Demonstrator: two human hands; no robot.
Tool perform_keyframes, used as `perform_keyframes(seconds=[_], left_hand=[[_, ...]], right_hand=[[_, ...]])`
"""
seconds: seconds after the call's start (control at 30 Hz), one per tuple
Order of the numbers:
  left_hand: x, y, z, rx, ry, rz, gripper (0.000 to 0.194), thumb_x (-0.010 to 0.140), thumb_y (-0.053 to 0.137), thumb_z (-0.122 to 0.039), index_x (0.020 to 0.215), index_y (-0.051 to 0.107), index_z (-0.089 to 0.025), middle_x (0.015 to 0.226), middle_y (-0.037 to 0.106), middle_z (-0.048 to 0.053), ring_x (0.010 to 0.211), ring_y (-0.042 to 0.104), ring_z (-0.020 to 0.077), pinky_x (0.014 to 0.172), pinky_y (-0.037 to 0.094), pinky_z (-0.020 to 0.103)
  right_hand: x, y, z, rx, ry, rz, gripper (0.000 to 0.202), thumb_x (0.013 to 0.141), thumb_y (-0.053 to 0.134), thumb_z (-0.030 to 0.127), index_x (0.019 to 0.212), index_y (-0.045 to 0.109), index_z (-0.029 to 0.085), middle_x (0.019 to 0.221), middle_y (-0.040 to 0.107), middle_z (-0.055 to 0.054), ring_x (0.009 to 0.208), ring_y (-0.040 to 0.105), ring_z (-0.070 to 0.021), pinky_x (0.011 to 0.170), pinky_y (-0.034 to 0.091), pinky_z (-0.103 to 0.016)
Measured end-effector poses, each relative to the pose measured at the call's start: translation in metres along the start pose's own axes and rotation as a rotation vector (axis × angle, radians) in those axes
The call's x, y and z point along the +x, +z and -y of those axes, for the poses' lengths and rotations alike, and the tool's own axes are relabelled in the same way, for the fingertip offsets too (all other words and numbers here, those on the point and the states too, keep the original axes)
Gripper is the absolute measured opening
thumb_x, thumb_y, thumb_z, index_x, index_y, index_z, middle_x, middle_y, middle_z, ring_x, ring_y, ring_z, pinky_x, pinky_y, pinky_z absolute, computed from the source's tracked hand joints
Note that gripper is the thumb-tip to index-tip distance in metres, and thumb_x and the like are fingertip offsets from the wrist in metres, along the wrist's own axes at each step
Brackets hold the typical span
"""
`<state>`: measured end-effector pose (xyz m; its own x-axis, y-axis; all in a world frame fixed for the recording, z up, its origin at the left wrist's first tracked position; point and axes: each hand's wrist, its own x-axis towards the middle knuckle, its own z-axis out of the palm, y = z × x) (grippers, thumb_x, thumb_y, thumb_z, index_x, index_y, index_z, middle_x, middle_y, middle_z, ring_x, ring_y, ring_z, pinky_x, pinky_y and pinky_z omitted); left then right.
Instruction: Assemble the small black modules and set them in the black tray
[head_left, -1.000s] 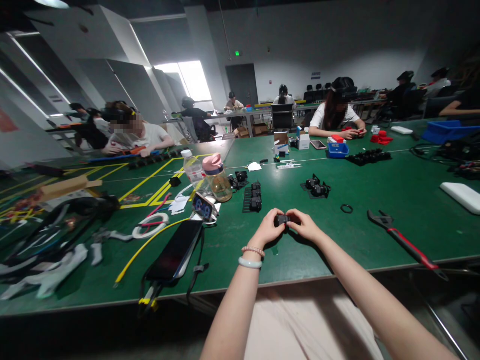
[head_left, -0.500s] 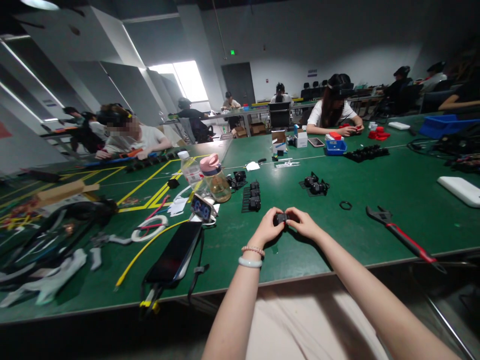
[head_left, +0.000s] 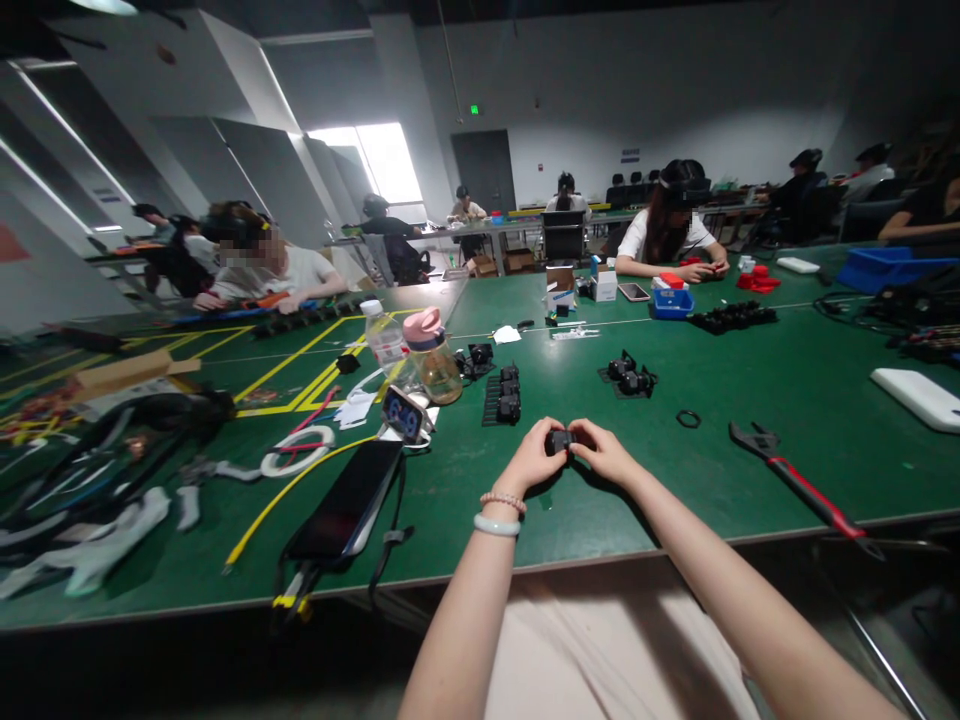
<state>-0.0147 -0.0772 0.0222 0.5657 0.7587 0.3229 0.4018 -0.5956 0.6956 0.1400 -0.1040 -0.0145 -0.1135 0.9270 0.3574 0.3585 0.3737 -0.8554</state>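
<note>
Between my two hands is a small black block-shaped part (head_left: pixel 559 441), its finer details too small to make out. My left hand (head_left: pixel 537 455) grips it from the left, and my right hand (head_left: pixel 604 452) pinches its right side. Both hands are closed, just above the green table (head_left: pixel 465 500) near its front edge. Beyond my left hand lies a black rack-like piece with several black blocks (head_left: pixel 508 396). Farther off to the right sits another cluster of black parts (head_left: pixel 630 375).
An adjustable wrench (head_left: pixel 806 485) and a black ring (head_left: pixel 688 419) lie to the right. To the left are a phone (head_left: pixel 349 500), a propped device with a clock display (head_left: pixel 402 413), a pink-lidded bottle (head_left: pixel 435 360) and cables. A co-worker (head_left: pixel 670 225) sits across the table.
The view has shifted slightly. Both hands keep their hold on the black part in nearly the same place, with only a slight change of the fingers.
</note>
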Motion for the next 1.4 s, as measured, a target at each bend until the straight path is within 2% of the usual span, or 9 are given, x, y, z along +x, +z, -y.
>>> perform_keyframes(seconds=[0.27, 0.43, 0.67, 0.83, 0.93, 1.07, 1.2, 1.4], left_hand=[[0.001, 0.001, 0.003, 0.018, -0.001, -0.01, 0.028, 0.062, 0.052, -0.017, 0.09, 0.05, -0.016, 0.087, 0.05, 0.003, 0.08, 0.046, 0.0141, 0.076, 0.039, 0.029], [0.002, 0.002, 0.008, 0.04, 0.057, -0.066, 0.03, 0.066, 0.053, -0.021, 0.095, 0.051, -0.018, 0.092, 0.049, 0.004, 0.089, 0.046, 0.0152, 0.083, 0.037, 0.031], [0.003, 0.006, 0.016, 0.103, -0.016, -0.139, 0.039, 0.067, 0.054, -0.024, 0.106, 0.046, -0.02, 0.099, 0.048, 0.005, 0.093, 0.046, 0.0153, 0.087, 0.035, 0.033], [0.004, 0.005, 0.016, 0.177, -0.041, -0.198, 0.044, 0.066, 0.055, -0.029, 0.108, 0.043, -0.022, 0.101, 0.049, 0.005, 0.094, 0.047, 0.0163, 0.084, 0.036, 0.032], [0.002, 0.004, 0.015, 0.213, -0.072, -0.213, 0.041, 0.065, 0.055, -0.034, 0.103, 0.045, -0.021, 0.095, 0.052, 0.004, 0.086, 0.05, 0.0158, 0.076, 0.039, 0.029], [0.001, 0.002, 0.011, 0.288, -0.167, -0.188, 0.034, 0.065, 0.051, -0.044, 0.086, 0.048, -0.018, 0.072, 0.054, 0.001, 0.064, 0.051, 0.0128, 0.059, 0.038, 0.024], [0.0, -0.001, 0.007, 0.378, -0.178, -0.151, 0.03, 0.065, 0.051, -0.045, 0.077, 0.048, -0.018, 0.068, 0.054, 0.0, 0.06, 0.051, 0.0121, 0.055, 0.035, 0.022], [0.0, -0.003, 0.006, 0.369, -0.173, -0.11, 0.027, 0.063, 0.054, -0.039, 0.08, 0.049, -0.019, 0.075, 0.058, 0.002, 0.068, 0.054, 0.0137, 0.061, 0.038, 0.022]], right_hand=[[0.001, -0.001, -0.001, -0.025, -0.015, -0.019, 0.028, 0.067, 0.047, 0.027, 0.094, 0.05, 0.018, 0.086, 0.056, -0.002, 0.077, 0.051, -0.0138, 0.073, 0.04, -0.029], [0.001, 0.0, -0.004, -0.037, -0.005, -0.092, 0.027, 0.068, 0.046, 0.029, 0.094, 0.05, 0.018, 0.086, 0.056, -0.003, 0.077, 0.052, -0.0141, 0.073, 0.041, -0.03], [0.005, 0.002, -0.015, -0.037, 0.013, -0.208, 0.029, 0.069, 0.046, 0.029, 0.095, 0.049, 0.018, 0.09, 0.055, -0.005, 0.08, 0.053, -0.0148, 0.074, 0.042, -0.031], [0.005, 0.001, -0.015, -0.045, 0.011, -0.237, 0.027, 0.071, 0.044, 0.03, 0.095, 0.05, 0.018, 0.091, 0.054, -0.006, 0.083, 0.052, -0.0152, 0.073, 0.043, -0.03], [0.005, -0.003, -0.012, -0.067, 0.01, -0.322, 0.025, 0.072, 0.042, 0.03, 0.091, 0.051, 0.018, 0.089, 0.054, -0.006, 0.082, 0.051, -0.0153, 0.069, 0.043, -0.028], [0.004, -0.009, -0.009, -0.109, 0.005, -0.503, 0.021, 0.074, 0.039, 0.029, 0.082, 0.053, 0.016, 0.08, 0.054, -0.006, 0.075, 0.05, -0.0142, 0.064, 0.041, -0.026], [0.005, -0.014, -0.009, -0.158, 0.004, -0.642, 0.019, 0.075, 0.037, 0.028, 0.074, 0.052, 0.015, 0.072, 0.052, -0.004, 0.068, 0.047, -0.0125, 0.062, 0.038, -0.025], [0.009, -0.012, -0.012, -0.195, -0.003, -0.636, 0.019, 0.075, 0.037, 0.027, 0.072, 0.051, 0.015, 0.069, 0.051, -0.003, 0.064, 0.046, -0.0113, 0.058, 0.036, -0.022]])
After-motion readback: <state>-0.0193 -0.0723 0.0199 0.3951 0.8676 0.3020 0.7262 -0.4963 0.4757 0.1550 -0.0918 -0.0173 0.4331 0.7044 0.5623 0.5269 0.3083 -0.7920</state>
